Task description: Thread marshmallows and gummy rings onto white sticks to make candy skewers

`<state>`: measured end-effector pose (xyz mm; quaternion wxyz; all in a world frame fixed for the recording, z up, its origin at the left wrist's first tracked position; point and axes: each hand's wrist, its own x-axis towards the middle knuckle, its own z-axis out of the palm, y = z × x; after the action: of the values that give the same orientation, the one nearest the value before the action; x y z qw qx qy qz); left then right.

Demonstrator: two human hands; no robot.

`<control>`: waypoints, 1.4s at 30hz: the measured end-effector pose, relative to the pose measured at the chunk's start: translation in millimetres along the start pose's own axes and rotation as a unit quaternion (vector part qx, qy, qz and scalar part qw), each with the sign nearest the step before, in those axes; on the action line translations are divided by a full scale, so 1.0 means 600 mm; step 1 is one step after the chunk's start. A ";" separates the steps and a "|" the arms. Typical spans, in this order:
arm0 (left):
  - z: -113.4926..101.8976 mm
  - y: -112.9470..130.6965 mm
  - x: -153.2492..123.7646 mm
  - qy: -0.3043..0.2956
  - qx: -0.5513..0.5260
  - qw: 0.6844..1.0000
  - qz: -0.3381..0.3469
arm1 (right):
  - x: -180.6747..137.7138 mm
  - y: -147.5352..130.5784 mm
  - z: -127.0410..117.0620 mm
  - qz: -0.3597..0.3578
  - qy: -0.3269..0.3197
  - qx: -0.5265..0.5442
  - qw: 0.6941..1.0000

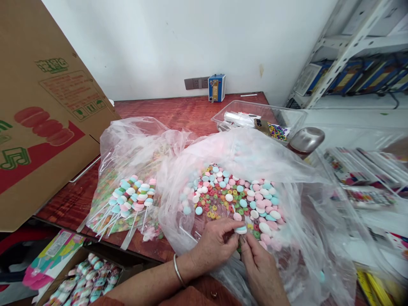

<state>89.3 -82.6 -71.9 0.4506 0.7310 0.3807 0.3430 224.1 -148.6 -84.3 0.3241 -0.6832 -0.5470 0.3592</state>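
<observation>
My left hand [214,243] is closed in a pinch on a white-and-blue candy disc [241,229] at the near edge of a big clear plastic bag [255,157]. That bag holds several pink, white and blue discs and small coloured rings [219,199]. My right hand [259,265] sits just right of the left one, fingers curled toward the same candy, touching the bag's plastic. A metal bangle [178,270] circles my left wrist. To the left lies a pile of finished candy sticks [127,204] on another clear bag.
A large cardboard box flap [41,110] leans at the left. A clear tray [287,114] with beads stands behind the bag, beside a metal-lidded jar [306,140]. A blue device [216,87] sits by the wall. Packaged goods [360,170] lie right; a box of wrapped candies [89,280] is below.
</observation>
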 end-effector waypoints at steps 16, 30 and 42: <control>-0.123 -0.058 0.037 0.008 0.349 0.936 0.034 | 0.006 -0.014 -0.026 0.029 -0.107 -0.237 0.965; -0.076 -0.055 0.029 -0.046 0.334 0.941 0.013 | -0.001 -0.023 -0.022 0.011 -0.116 -0.249 0.962; -0.089 -0.039 0.033 -0.015 0.116 0.992 -0.053 | -0.003 -0.033 -0.020 0.008 -0.118 -0.219 0.969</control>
<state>48.0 -37.1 -71.2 0.3863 0.7621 0.4492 0.2612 223.6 -147.1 -61.3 0.0971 -0.6944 -0.6414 0.3115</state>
